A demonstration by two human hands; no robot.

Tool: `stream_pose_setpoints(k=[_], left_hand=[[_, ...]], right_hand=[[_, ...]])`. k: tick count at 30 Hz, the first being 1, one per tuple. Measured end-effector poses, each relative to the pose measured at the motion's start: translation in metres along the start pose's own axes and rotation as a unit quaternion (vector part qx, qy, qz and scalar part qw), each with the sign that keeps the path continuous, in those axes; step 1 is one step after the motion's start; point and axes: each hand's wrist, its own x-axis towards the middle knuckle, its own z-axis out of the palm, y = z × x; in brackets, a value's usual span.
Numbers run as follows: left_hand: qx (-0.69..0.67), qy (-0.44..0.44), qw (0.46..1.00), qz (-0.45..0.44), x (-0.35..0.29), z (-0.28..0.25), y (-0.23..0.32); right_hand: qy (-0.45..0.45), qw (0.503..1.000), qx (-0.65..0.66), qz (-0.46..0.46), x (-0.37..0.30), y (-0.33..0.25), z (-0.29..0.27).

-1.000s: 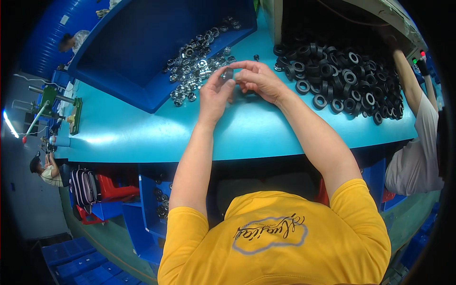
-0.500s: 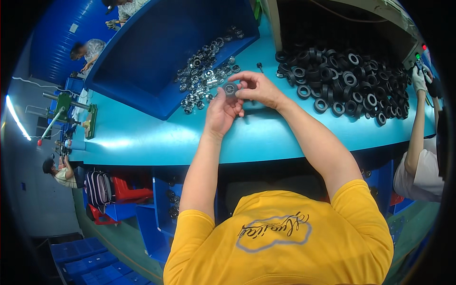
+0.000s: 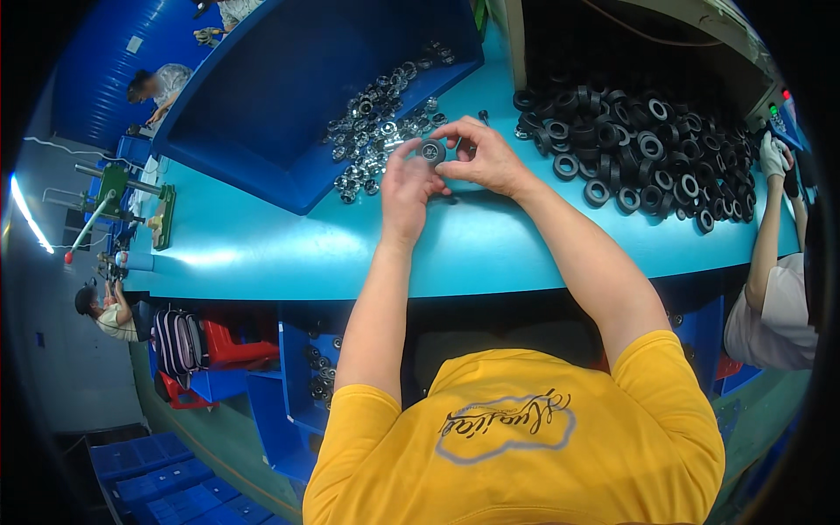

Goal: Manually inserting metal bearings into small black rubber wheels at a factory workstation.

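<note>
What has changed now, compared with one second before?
The spoked wheel between the left hand and the right hand has turned its face toward the camera. The co-worker's arm has drawn back rightward from beyond the black rings. The black rings and chrome parts stay heaped.

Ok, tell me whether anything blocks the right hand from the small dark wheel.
Nothing visible does: the right hand has thumb and index finger at the dark wheel, with the left hand close beside it. The shiny pieces lie beyond, the black rings to the right.

Factory workshop: green lever press (image 3: 112, 181), heaped black rings (image 3: 608, 136), blue crates (image 3: 144, 454).
</note>
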Motion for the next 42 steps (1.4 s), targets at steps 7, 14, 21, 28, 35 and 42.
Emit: stream_pose_setpoints(k=[7,14,21,28,35,42], left_hand=[[0.096,0.012,0.994,0.050,0.000,0.006,-0.001],[0.115,0.034,0.991,0.059,-0.001,0.005,-0.005],[0.124,0.055,0.990,0.036,-0.002,0.004,0.000],[0.119,0.008,0.992,0.039,0.001,0.003,-0.005],[0.108,-0.025,0.991,0.076,-0.002,0.011,-0.002],[0.134,0.021,0.989,0.062,0.000,0.006,0.000]], right_hand=[[0.032,0.997,-0.013,-0.065,-0.004,0.000,0.004],[0.053,0.995,-0.036,-0.077,-0.007,-0.007,0.014],[0.049,0.995,-0.043,-0.081,-0.006,0.003,0.018],[0.048,0.997,-0.042,-0.045,-0.002,0.006,0.014],[0.017,0.998,0.066,0.005,0.001,0.012,0.011],[-0.034,0.983,0.177,0.048,0.001,0.006,0.010]])
